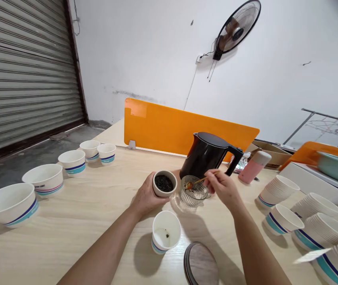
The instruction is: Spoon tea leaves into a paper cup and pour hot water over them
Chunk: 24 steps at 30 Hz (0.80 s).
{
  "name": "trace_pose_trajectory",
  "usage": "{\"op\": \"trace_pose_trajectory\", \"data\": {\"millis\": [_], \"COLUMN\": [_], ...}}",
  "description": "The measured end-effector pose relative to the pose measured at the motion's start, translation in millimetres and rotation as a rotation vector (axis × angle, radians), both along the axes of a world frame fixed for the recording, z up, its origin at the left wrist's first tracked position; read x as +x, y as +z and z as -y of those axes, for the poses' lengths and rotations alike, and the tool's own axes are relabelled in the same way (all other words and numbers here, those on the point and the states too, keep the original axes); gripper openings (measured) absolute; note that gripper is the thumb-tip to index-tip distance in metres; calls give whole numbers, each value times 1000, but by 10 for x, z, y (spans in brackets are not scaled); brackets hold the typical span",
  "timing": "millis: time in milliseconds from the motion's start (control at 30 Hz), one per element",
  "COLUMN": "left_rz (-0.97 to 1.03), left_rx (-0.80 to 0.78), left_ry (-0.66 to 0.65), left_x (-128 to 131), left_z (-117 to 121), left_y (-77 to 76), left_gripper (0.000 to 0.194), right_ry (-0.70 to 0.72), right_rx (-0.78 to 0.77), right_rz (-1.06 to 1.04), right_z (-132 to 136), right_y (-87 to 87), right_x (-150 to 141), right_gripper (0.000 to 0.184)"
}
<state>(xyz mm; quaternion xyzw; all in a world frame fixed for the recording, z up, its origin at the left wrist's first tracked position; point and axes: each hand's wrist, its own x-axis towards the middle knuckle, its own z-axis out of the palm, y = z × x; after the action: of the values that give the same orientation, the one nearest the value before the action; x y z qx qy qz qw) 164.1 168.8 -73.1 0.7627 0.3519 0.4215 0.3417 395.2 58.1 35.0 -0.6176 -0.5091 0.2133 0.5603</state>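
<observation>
My left hand [147, 196] is wrapped round a small pale canister [156, 186] of dark loose tea leaves [164, 183], tilted toward me. Between finger and thumb, my right hand [221, 187] grips a thin golden spoon [200, 181]. Its bowl is over a ribbed glass bowl [193, 202], with a few dark bits near it. Closer to me stands a white paper cup [163, 238] with a few dark specks at the bottom. A round dark wooden lid [202, 264] lies on the table to its right.
Behind the glass bowl stands a black electric kettle [207, 154], before an orange divider [169, 124]. Paper bowls [42, 178] line the left side. Stacked paper cups [320, 233] and a pink bottle [253, 168] are on the right.
</observation>
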Motion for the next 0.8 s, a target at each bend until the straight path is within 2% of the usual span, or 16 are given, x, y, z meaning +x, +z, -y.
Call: {"op": "trace_pose_trajectory", "data": {"millis": [100, 167, 333, 500, 800], "left_rz": [-41, -53, -96, -96, -98], "left_rx": [99, 164, 251, 312, 429], "left_ry": [14, 12, -3, -22, -23], "left_x": [24, 33, 35, 49, 71], "left_z": [27, 42, 83, 84, 56], "left_y": [10, 23, 66, 73, 3], "left_gripper": [90, 85, 77, 77, 77], "right_ry": [-48, 12, 159, 213, 199], "right_rx": [240, 322, 203, 136, 128], "right_rz": [-52, -85, -23, -6, -211], "right_z": [85, 122, 43, -74, -165], "right_y": [106, 120, -98, -329, -396], "right_x": [-50, -151, -465, -575, -634], "right_gripper": [40, 37, 37, 36, 47]}}
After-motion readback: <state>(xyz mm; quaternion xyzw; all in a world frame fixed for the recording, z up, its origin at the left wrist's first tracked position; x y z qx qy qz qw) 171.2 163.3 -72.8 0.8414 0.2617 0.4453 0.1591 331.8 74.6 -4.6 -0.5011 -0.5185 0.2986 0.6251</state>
